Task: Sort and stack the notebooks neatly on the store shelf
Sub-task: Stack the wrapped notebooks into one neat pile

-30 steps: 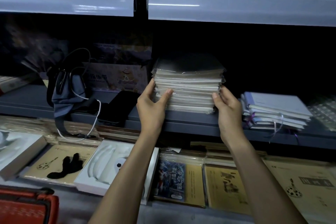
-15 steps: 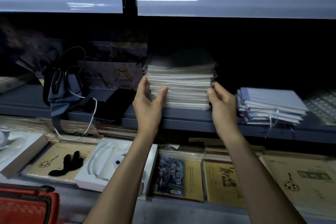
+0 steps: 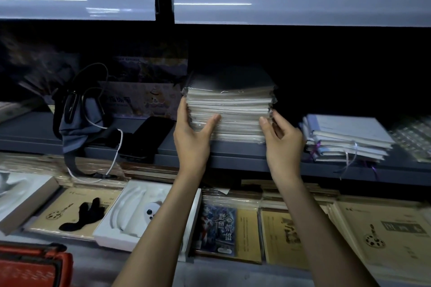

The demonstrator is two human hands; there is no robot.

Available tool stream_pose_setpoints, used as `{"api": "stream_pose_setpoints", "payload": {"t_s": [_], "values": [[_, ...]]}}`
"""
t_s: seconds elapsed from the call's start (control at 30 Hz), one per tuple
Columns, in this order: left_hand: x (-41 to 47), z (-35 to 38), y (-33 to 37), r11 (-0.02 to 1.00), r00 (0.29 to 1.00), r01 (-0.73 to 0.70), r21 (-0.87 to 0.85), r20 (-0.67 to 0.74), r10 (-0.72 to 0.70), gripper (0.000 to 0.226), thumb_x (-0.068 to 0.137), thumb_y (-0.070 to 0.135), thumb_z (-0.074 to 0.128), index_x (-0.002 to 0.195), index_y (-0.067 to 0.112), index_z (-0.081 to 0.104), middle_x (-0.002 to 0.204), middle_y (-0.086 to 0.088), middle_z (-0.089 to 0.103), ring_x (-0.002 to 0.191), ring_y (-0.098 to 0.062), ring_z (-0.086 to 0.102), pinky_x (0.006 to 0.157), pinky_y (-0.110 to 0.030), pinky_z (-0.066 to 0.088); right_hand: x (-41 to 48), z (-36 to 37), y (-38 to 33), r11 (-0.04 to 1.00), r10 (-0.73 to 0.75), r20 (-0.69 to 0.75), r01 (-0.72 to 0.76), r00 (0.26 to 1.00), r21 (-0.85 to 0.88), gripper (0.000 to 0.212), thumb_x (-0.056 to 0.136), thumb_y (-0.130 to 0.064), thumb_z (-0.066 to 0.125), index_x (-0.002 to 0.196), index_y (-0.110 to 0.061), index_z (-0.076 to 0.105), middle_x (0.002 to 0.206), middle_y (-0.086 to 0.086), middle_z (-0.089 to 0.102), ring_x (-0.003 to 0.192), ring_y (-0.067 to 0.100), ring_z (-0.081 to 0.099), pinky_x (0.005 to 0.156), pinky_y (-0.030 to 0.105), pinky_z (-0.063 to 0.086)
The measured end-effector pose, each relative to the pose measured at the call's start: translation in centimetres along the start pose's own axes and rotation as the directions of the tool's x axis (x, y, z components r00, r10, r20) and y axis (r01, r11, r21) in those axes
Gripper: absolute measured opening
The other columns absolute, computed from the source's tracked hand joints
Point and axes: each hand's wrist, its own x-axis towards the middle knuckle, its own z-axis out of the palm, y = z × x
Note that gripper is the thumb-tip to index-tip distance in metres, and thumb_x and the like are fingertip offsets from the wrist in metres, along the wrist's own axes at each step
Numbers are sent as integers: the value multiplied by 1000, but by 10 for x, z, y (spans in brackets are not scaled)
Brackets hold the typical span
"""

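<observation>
The paper notebook stack [image 3: 229, 109] looks wrapped in glossy clear plastic, on a smooth matt shelf [image 3: 233, 148].

Dark grey shelf [image 3: 233, 158] spans mid-frame. On it, left to right:
- grey bag [image 3: 77, 123], partly hanging over front edge
- black phone [image 3: 149, 137], flat, near front edge
- printed box [image 3: 144, 98] behind phone
- tall notebook stack [image 3: 229, 109] at centre
- lower stack [image 3: 345, 137] just right of it, apart
- wrapped spiral pads [image 3: 415, 135] at far right, blurred
</observation>
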Motion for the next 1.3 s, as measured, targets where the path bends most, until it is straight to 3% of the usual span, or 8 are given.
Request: {"api": "stream_pose_setpoints", "payload": {"t_s": [0.27,0.43,0.53,0.67,0.97,1.07,1.2,1.3], "values": [[3,4,-5,999,999,5,-36,-39,-6,62,88,25,87,142,12,60,137,0,69,129,-14,63,113,-47,48,6,-1,7,998,-59,8,59,998,-1,30,99,-27,69,81,-3,68,72,16,61,70,6,48,66,23,41],[0,-2,6,997,999,35,-73,26,-33,62,92,26,83,146,14,57,143,3,65,134,-7,58,117,-31,45,3,-3,-3,996,16,36,-19,999,84,16,97,-28,71,104,-14,73,91,-12,72,86,-6,64,76,12,48],[-1,-5,15,988,994,106,-114,9,-106,60,99,33,73,152,14,52,151,-8,59,142,-14,52,119,-29,40,5,-3,-6,976,56,35,-62,998,207,39,99,-32,68,130,-10,66,119,-8,72,110,-3,65,92,14,50],[6,-8,7,985,992,121,-124,61,-114,53,102,38,69,145,7,61,143,-23,61,141,-31,53,119,-49,43,6,1,-6,989,-4,54,-4,999,150,31,102,-33,62,91,-5,64,82,-4,61,80,1,54,76,19,42],[20,-7,2,974,992,118,-196,-21,-124,41,99,16,72,136,-2,66,130,-5,70,111,7,62,106,-17,49,7,10,-5,990,-59,-42,64,997,129,35,101,-30,66,78,-4,64,67,-1,52,69,6,43,63,24,35],[19,-7,-2,977,991,120,-176,-37,-128,46,100,24,73,137,-2,65,136,-13,69,130,-12,62,114,-31,48,6,9,-5,992,-43,-51,49,998,119,31,101,-30,66,78,-8,65,68,-5,55,69,4,45,64,22,37],[14,-10,-3,988,995,104,-115,6,-104,55,100,36,71,146,9,60,145,-5,65,139,-13,56,118,-37,45,2,8,-15,989,52,-61,-42,997,144,18,96,-33,71,109,-21,73,102,-13,73,96,-5,66,88,18,52],[5,-10,2,989,999,-13,146,-31,18,75,100,47,68,162,20,37,163,5,45,150,-7,40,124,-37,36,-5,7,-24,998,61,-94,-62,994,-7,63,96,-40,70,150,-18,49,147,-5,56,133,2,52,111,20,41]]}}
